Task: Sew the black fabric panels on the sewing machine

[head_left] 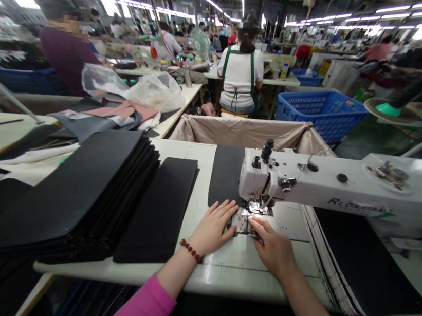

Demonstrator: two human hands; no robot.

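Observation:
A white sewing machine (324, 186) reaches in from the right, its needle area just beyond my hands. A dark panel (226, 173) lies flat on the table left of the machine head and runs toward the presser foot. My left hand (214, 227), with a red bead bracelet at the wrist, rests palm down with fingers spread at the panel's near end. At the metal plate by the needle is my right hand (273, 246), its fingers together and fingertips pressed down; what lies under them is too small to make out.
Tall stacks of black panels (71, 186) and a smaller stack (160, 208) stand at left. More dark pieces (364, 261) lie under the machine arm. A cloth-lined bin (238, 130), blue basket (318, 110) and seated people are beyond.

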